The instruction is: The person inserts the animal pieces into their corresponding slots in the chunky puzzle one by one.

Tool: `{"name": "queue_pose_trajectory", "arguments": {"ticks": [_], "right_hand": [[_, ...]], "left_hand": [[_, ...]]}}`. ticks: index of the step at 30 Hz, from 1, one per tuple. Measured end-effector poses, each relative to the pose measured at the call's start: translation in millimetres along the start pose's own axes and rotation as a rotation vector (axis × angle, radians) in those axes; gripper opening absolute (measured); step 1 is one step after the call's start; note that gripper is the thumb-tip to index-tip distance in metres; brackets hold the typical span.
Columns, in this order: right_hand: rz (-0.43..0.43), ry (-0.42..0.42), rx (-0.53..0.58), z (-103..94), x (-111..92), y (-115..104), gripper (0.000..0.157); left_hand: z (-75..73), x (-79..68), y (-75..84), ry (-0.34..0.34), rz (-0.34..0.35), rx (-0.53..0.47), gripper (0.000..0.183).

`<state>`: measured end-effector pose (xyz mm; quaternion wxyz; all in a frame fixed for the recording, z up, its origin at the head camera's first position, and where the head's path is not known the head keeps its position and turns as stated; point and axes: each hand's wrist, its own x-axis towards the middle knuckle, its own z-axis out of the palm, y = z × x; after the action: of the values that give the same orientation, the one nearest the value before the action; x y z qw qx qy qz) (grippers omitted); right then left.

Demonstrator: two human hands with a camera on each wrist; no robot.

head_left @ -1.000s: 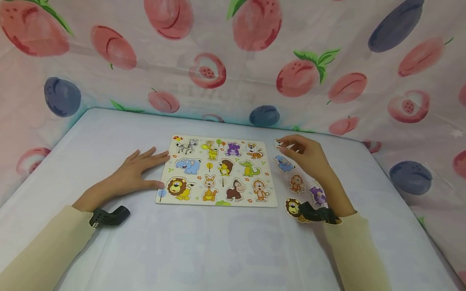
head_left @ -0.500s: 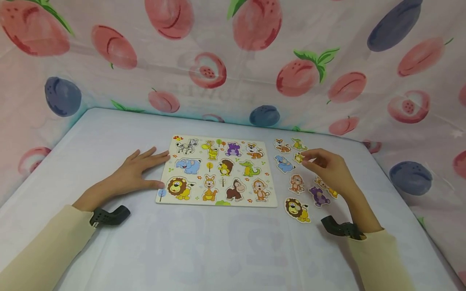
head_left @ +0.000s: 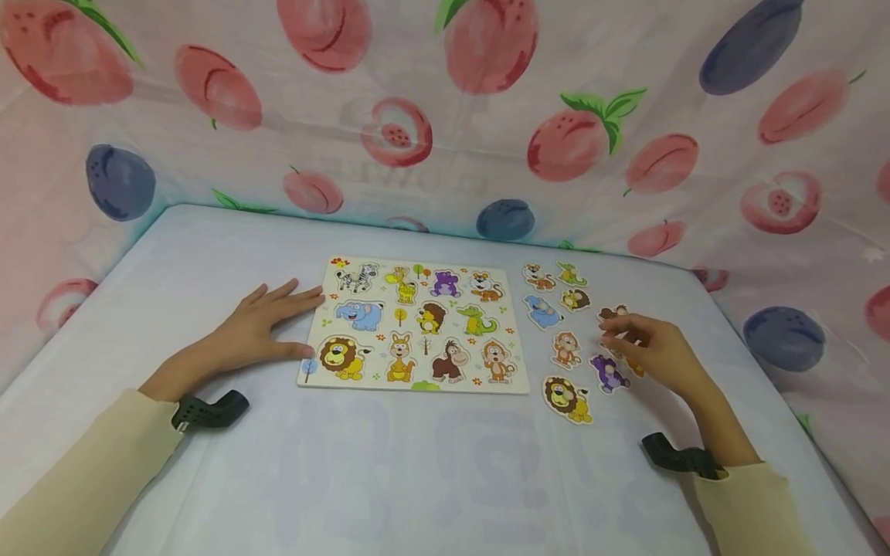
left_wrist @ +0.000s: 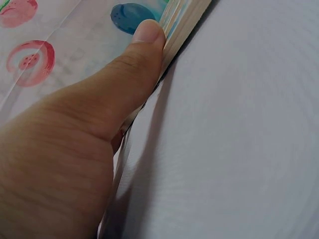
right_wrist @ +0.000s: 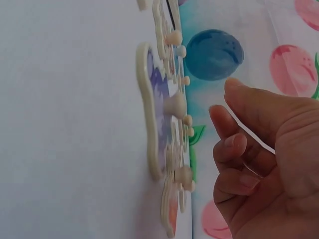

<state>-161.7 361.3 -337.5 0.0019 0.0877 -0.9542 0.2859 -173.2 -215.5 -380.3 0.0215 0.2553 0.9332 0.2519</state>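
Observation:
My left hand (head_left: pixel 260 328) lies with fingers spread at the left edge of an animal puzzle board (head_left: pixel 385 386). In the left wrist view its thumb (left_wrist: pixel 142 55) touches the board's edge. Over the loose knobbed puzzle pieces hovers my right hand (head_left: pixel 650 351), fingers loosely bent and thumb apart, holding nothing. Beneath and beside it are a purple hippo piece (head_left: pixel 608 374), a brown piece (head_left: pixel 612 311) and an orange piece (head_left: pixel 635 369), the last two partly hidden. In the right wrist view the hippo piece (right_wrist: pixel 158 114) shows its knob, apart from the fingers.
Left of my right hand lie lion (head_left: pixel 566 398), monkey (head_left: pixel 566 350), elephant (head_left: pixel 542 313), hedgehog (head_left: pixel 575 300), tiger (head_left: pixel 538 276) and crocodile (head_left: pixel 570 274) pieces. A white cloth (head_left: pixel 389 479) covers the table; a fruit-patterned curtain (head_left: pixel 459 139) stands behind.
My right hand has moved from the tiger piece past the hedgehog piece, to the right and nearer me. The hedgehog piece now lies uncovered on the table. My left hand has stayed put.

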Motion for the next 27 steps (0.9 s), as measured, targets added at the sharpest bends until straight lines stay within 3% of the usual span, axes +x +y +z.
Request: {"name": "queue_pose_trajectory", "arguments": {"ticks": [6,15,27], "right_hand": [[0.027,-0.079,0.003,-2.4,-7,10,0.027],[-0.028,-0.143,0.033,-6.0,-9,23,0.027],[0.068,-0.218,0.014,-5.8,-12,27,0.034]], "left_hand": [[0.3,1.3,-1.0,-0.001,-0.005,0.002,0.086],[-1.7,-0.2,-0.6,-0.004,-0.013,0.004,0.085],[-0.4,-0.1,-0.2,-0.006,-0.015,-0.008,0.085]]}}
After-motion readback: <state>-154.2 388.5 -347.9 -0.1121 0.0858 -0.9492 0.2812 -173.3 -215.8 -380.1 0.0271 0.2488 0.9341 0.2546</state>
